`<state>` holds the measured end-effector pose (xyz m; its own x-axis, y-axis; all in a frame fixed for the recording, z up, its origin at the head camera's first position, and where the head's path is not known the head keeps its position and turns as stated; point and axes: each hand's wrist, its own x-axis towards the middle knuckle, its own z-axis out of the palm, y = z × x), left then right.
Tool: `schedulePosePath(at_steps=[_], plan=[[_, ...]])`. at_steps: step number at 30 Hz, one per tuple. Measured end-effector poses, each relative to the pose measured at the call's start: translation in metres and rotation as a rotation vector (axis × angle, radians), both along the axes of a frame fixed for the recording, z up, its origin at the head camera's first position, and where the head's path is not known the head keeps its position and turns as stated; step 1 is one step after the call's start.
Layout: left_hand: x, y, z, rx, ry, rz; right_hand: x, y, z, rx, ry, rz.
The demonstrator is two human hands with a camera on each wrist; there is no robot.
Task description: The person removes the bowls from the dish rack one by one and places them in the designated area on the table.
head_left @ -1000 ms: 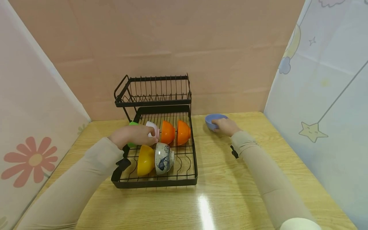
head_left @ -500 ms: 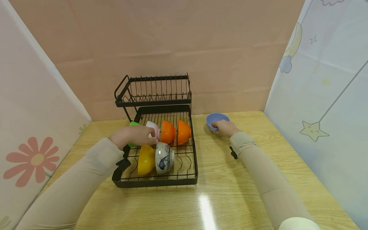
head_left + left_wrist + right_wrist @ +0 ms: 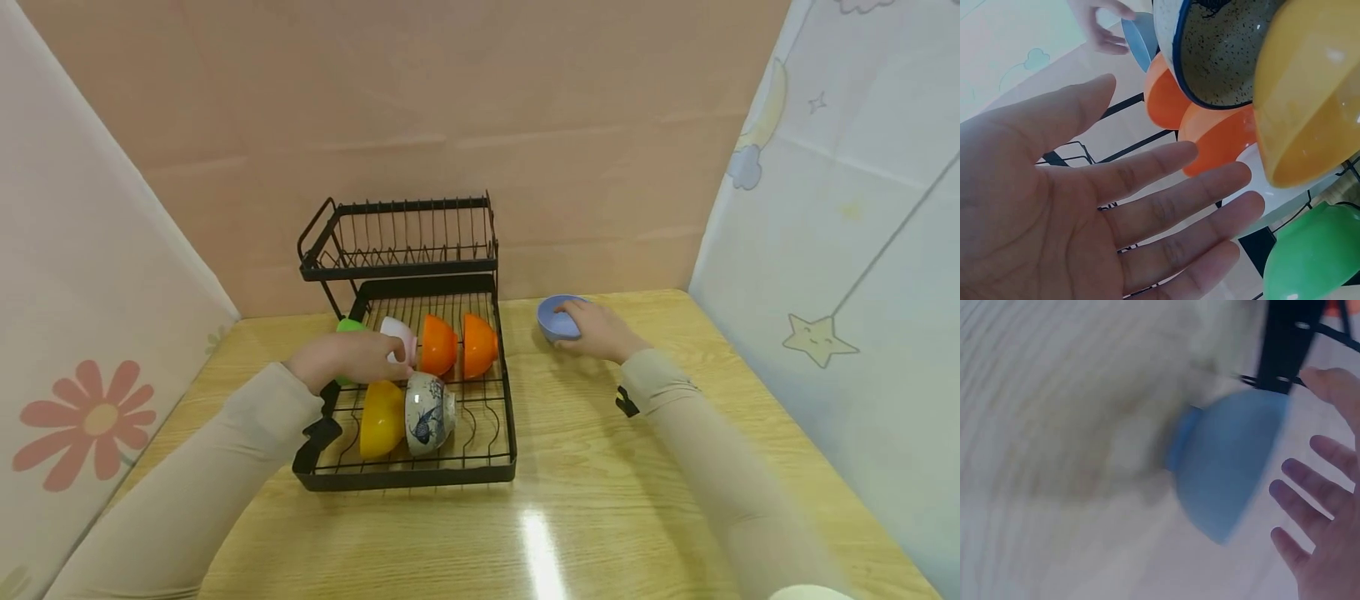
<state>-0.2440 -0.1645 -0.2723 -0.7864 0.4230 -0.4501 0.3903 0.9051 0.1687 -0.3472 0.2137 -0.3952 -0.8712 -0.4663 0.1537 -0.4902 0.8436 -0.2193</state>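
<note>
Head view. On the table, rim up, near the right side of the black dish rack: blue bowl. At its right edge, the right hand; cannot tell contact from here. Above the rack, near the white bowl, the left hand.

Left wrist view. On the left hand, parted fingers, bare palm, nothing held. Beyond: speckled bowl, yellow bowl, green bowl.

Right wrist view. On the right hand, fingers and thumb spread just beside the rim — nothing visibly gripped. On the bowl, smooth curved wall above a narrow foot. Probably light and stiff; material uncertain. If ceramic, liable to chip when knocked; if plastic, more forgiving. Likely slippery low on the flare, so avoid squeezing there. Suggest pinching the wall at the nearer rim, thumb outside, fingers inside. Avoid the foot — too close to the table.
</note>
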Motion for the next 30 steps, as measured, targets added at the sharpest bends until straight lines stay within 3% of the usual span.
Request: schedulePosePath(at_steps=[7,13,21,27,30], plan=[[-0.004,0.0,-0.002,0.0,-0.006,-0.004,0.032,0.007,0.025,0.047,0.088,0.035],[-0.006,0.001,-0.004,0.008,-0.002,-0.003,0.062,0.005,0.025,0.103,0.114,0.097],[-0.006,0.004,-0.004,0.008,0.007,-0.016,0.083,0.001,0.008,0.164,-0.019,0.164],[-0.007,0.004,-0.004,0.011,0.009,-0.019,0.085,0.003,0.004,0.22,-0.169,0.163],[-0.007,0.005,-0.005,0.013,0.009,-0.021,0.085,0.003,0.005,0.247,-0.202,0.159]])
